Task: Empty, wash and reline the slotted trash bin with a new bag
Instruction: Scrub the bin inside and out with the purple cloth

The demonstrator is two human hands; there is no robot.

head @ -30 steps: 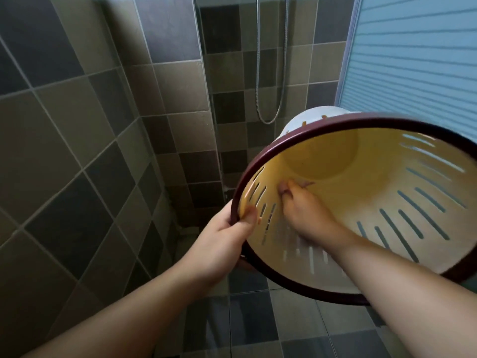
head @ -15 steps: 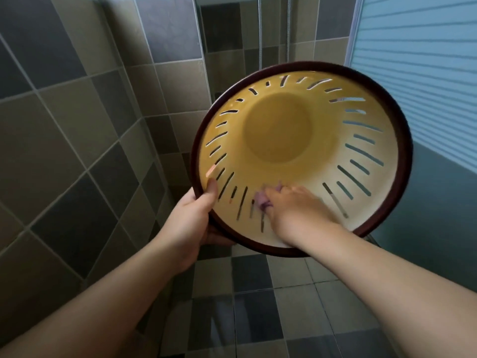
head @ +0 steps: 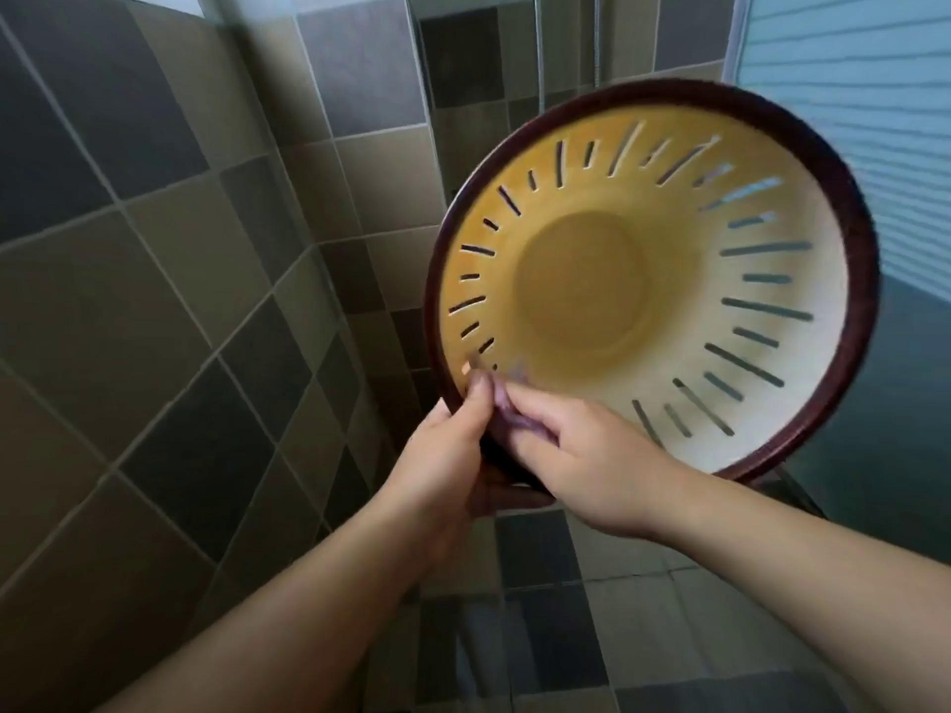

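The slotted trash bin [head: 761, 414] is held up in the air with its open mouth turned toward me, cream-yellow inside with a dark maroon rim. It holds nothing and has no bag. My left hand [head: 442, 455] grips the lower left of the rim, thumb inside the bin. My right hand [head: 581, 465] is at the same part of the rim, pinching a small purplish cloth [head: 509, 411] against the bin's inner edge. Motion blurs the bin.
Tiled walls in grey and beige [head: 170, 280] close in on the left and behind the bin. A shower hose [head: 538, 48] hangs at the back. A frosted ribbed door panel [head: 854, 90] stands to the right. Tiled floor [head: 617, 609] lies below.
The bin has swung so that its mouth faces me, then shifted right. My right hand with the cloth has come from deep inside the bin out to the lower left rim.
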